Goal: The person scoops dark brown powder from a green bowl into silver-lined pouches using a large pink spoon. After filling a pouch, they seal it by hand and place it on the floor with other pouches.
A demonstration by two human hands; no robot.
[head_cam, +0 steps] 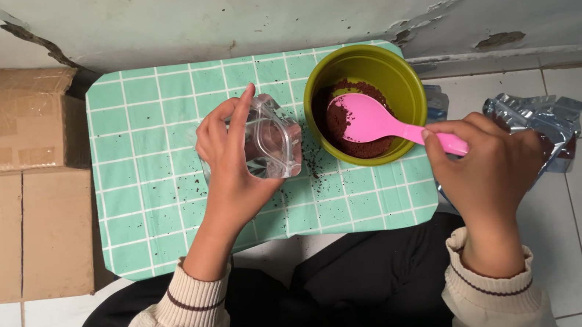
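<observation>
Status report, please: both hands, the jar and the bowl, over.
Left hand grips clear jar, tilted toward green bowl. Right hand holds pink spoon, its head in the bowl's brown powder. Spilled grains on green mat.

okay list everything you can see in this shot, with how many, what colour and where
table: one, green with white grid, centre
bowl: one, olive green, on table's right side, brown powder inside
spoon: one, pink, head in the bowl
clear container: one, transparent, tilted, left of bowl
cardboard boxes: two, brown, far left
foil pouch: one, silver, on floor at right
spilled powder specks: scattered, dark, on table beside bowl
left hand: holds the clear container
right hand: grips the spoon handle
</observation>
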